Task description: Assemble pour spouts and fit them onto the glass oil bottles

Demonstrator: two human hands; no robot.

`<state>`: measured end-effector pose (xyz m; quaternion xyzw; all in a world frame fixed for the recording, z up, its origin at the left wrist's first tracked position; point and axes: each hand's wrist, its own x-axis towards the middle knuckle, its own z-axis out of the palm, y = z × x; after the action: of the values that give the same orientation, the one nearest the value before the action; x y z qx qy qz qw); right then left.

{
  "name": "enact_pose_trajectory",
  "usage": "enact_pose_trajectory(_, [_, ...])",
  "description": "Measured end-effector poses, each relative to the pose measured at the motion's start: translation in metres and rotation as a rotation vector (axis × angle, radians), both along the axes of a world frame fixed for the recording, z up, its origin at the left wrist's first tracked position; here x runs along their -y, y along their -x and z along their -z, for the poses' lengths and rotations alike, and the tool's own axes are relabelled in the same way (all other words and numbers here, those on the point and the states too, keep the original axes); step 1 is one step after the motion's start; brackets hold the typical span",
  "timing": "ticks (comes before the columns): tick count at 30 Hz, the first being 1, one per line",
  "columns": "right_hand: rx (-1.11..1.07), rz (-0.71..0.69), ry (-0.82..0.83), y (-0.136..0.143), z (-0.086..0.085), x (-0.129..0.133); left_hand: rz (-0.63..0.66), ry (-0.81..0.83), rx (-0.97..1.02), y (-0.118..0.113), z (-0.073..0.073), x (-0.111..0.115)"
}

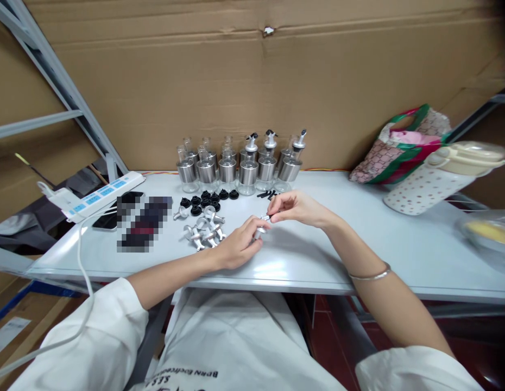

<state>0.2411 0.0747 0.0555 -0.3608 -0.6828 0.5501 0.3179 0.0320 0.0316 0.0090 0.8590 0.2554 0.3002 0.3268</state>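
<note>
My left hand [241, 244] holds a silver pourer top [259, 233] near the table's front edge, its fingers closed round it. Against the spout of that top, my right hand [291, 209] pinches a small black piece [269, 216]. Loose silver pourer tops [209, 232] lie to the left of my left hand, with several black stoppers [205, 202] behind them. More small black pieces [265, 194] lie just behind my right hand. Glass bottles with steel bands [228, 170] stand in rows at the back; three carry silver tops with black tips [251, 143].
On the left of the table [317, 260] are a power strip [108, 194], a phone [106, 220] and a white cable [80, 255]. A patterned bag [399, 149], a dotted bottle [419, 184] and a covered bowl [491, 233] are at the right. Cardboard [220, 81] rises behind.
</note>
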Motion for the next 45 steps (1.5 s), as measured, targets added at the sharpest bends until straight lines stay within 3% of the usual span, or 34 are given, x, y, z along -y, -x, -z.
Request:
enact_pose_trajectory(13, [0.114, -0.053, -0.069, 0.004, 0.004, -0.002, -0.011, -0.171, -0.112, 0.0, -0.003, -0.004])
enact_pose_trajectory(18, [0.047, -0.067, -0.047, 0.007, 0.007, -0.003, -0.045, -0.249, -0.103, 0.001, -0.004, -0.004])
enact_pose_trajectory(23, [-0.053, -0.075, -0.059, 0.011, 0.011, -0.002, 0.012, -0.349, -0.098, 0.006, -0.005, -0.008])
enact_pose_trajectory(34, [-0.132, -0.074, -0.029, 0.02, 0.009, -0.001, 0.021, -0.363, -0.055, 0.013, -0.008, -0.023])
enact_pose_trajectory(38, [-0.153, -0.067, -0.053, 0.02, 0.007, 0.001, -0.002, -0.428, -0.115, 0.023, -0.018, -0.036])
enact_pose_trajectory(40, [-0.159, -0.025, -0.057, 0.018, 0.006, 0.001, -0.103, -0.413, -0.141, 0.035, -0.028, -0.047])
enact_pose_trajectory(43, [-0.178, 0.066, -0.083, 0.013, 0.005, 0.0, -0.45, -0.391, -0.189, 0.057, -0.037, -0.067])
enact_pose_trajectory(45, [-0.184, 0.096, -0.099, 0.011, 0.004, -0.001, -0.603, -0.399, -0.297, 0.07, -0.036, -0.081])
